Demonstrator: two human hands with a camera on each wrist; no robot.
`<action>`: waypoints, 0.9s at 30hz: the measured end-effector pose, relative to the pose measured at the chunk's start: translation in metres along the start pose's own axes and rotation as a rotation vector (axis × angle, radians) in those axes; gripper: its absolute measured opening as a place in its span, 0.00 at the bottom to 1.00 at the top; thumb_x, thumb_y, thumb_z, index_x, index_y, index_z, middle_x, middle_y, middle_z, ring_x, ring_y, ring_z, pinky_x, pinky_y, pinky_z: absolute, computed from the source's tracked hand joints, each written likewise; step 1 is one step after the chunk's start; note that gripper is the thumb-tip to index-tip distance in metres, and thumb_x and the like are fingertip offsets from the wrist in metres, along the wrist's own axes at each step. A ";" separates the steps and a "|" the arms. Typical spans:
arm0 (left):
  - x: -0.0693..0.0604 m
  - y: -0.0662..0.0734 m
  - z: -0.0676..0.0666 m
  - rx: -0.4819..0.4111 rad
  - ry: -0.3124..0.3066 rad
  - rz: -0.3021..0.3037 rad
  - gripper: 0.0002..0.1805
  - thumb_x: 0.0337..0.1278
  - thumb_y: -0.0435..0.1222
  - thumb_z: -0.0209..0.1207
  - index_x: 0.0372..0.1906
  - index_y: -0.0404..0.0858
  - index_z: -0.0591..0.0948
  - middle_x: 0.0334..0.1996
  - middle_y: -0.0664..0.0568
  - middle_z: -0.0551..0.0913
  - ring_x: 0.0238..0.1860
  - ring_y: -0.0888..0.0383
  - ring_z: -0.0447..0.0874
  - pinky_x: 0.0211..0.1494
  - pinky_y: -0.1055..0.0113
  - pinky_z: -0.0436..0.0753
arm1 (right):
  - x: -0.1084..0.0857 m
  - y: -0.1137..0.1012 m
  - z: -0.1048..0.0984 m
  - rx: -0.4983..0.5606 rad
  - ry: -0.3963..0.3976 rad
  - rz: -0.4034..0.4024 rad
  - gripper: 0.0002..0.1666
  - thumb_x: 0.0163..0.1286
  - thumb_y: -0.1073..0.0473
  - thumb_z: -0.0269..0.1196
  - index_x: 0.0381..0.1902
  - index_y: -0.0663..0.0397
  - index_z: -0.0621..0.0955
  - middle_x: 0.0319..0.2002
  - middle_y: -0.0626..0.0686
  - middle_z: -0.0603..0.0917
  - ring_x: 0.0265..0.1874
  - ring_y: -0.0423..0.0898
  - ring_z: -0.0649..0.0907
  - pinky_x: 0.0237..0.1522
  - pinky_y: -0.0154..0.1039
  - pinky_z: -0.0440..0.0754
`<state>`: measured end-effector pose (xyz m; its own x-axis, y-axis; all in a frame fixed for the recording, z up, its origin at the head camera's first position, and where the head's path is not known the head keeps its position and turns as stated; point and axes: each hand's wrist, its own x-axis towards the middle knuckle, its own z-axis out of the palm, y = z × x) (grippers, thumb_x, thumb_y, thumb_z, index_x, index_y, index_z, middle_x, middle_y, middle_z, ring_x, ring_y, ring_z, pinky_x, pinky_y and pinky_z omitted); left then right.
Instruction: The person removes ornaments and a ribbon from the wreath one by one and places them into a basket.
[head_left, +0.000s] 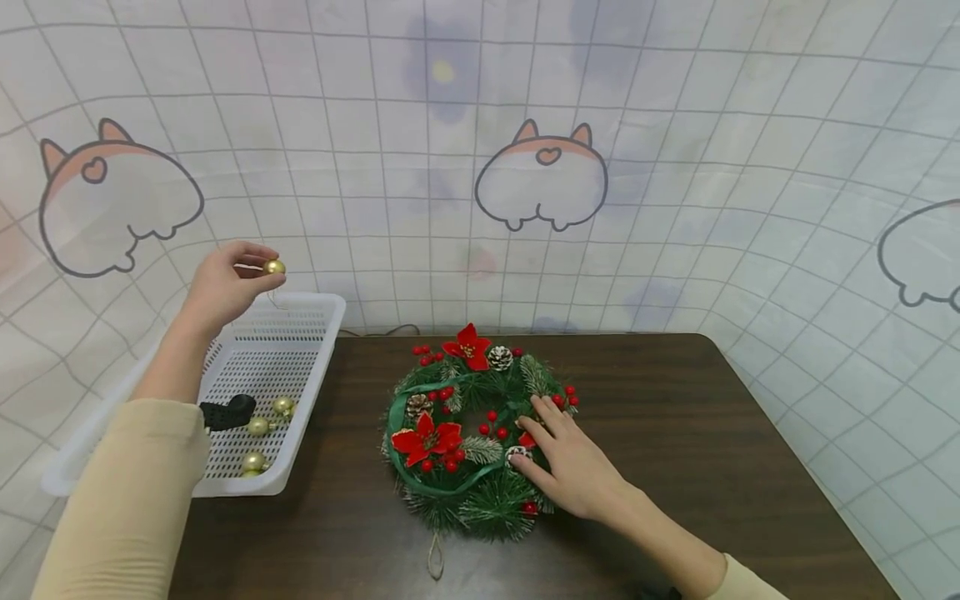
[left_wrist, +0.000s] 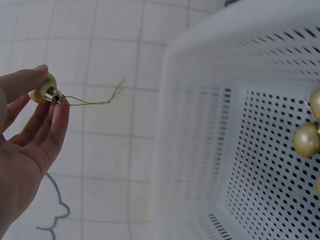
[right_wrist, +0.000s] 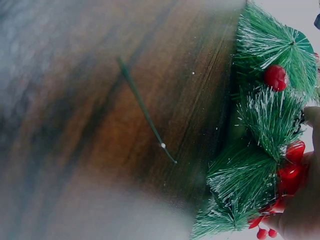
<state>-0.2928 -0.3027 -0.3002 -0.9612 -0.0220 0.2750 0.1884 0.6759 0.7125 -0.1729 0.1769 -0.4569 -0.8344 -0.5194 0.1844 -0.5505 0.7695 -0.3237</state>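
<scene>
My left hand [head_left: 225, 283] pinches a small gold Christmas ball [head_left: 275, 267] between thumb and fingertips, raised above the far end of a white basket. In the left wrist view a thin gold string loop hangs from the metal cap of the ball [left_wrist: 42, 94]. My right hand [head_left: 573, 467] rests with spread fingers on the right side of a green Christmas wreath [head_left: 495, 508]. That wreath lies flat on the table, carrying red poinsettias [head_left: 426, 439], pine cones, red berries and a green ribbon. Part of it is hidden under the right hand.
The white perforated basket [head_left: 318, 367] stands at the left, with several gold balls [head_left: 255, 461] and a black object [head_left: 228, 412] in it. A twine loop [head_left: 435, 557] sticks out from the wreath's near side. Behind the dark wooden table [head_left: 637, 375] hangs a gridded curtain [head_left: 420, 192].
</scene>
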 end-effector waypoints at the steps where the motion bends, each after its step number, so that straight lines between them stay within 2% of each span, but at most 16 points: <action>1: 0.000 -0.005 0.000 0.005 -0.007 -0.006 0.25 0.72 0.39 0.62 0.65 0.30 0.74 0.60 0.33 0.75 0.62 0.37 0.75 0.59 0.46 0.75 | 0.000 0.000 0.000 0.001 0.000 0.000 0.41 0.80 0.33 0.51 0.73 0.59 0.72 0.79 0.64 0.57 0.79 0.58 0.54 0.75 0.59 0.55; 7: -0.002 -0.026 0.002 0.026 -0.091 -0.029 0.23 0.72 0.36 0.63 0.63 0.28 0.73 0.60 0.30 0.75 0.62 0.32 0.73 0.61 0.39 0.74 | 0.000 0.000 0.000 -0.002 -0.001 0.001 0.41 0.79 0.33 0.51 0.73 0.59 0.72 0.79 0.64 0.57 0.79 0.59 0.54 0.75 0.59 0.55; 11: -0.003 -0.037 0.003 0.045 -0.203 -0.036 0.24 0.72 0.36 0.62 0.63 0.26 0.71 0.61 0.28 0.73 0.62 0.32 0.72 0.60 0.40 0.75 | 0.000 0.000 -0.001 -0.004 -0.001 0.001 0.41 0.79 0.33 0.51 0.73 0.60 0.72 0.79 0.64 0.57 0.79 0.59 0.54 0.75 0.59 0.55; 16: -0.005 -0.045 0.008 0.052 -0.345 -0.060 0.25 0.72 0.37 0.63 0.63 0.27 0.70 0.60 0.29 0.73 0.57 0.36 0.77 0.57 0.44 0.77 | 0.000 0.000 -0.001 -0.003 -0.005 0.001 0.41 0.80 0.34 0.51 0.73 0.59 0.72 0.79 0.65 0.57 0.79 0.59 0.54 0.75 0.59 0.55; 20: -0.006 -0.052 0.014 0.062 -0.403 -0.062 0.22 0.71 0.35 0.63 0.61 0.28 0.72 0.58 0.29 0.74 0.55 0.38 0.79 0.56 0.47 0.79 | 0.000 0.001 0.000 -0.003 -0.007 -0.003 0.41 0.80 0.33 0.51 0.73 0.59 0.72 0.79 0.65 0.57 0.79 0.59 0.54 0.75 0.59 0.55; 27: -0.008 -0.068 0.023 0.105 -0.474 -0.021 0.19 0.66 0.32 0.66 0.57 0.27 0.77 0.53 0.34 0.80 0.51 0.42 0.79 0.52 0.51 0.80 | 0.000 0.001 0.000 -0.011 -0.007 -0.010 0.42 0.80 0.32 0.49 0.73 0.59 0.72 0.79 0.65 0.56 0.79 0.59 0.54 0.75 0.59 0.55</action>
<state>-0.3031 -0.3315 -0.3659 -0.9552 0.2848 -0.0805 0.1698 0.7502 0.6391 -0.1739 0.1777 -0.4572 -0.8286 -0.5296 0.1815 -0.5593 0.7683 -0.3114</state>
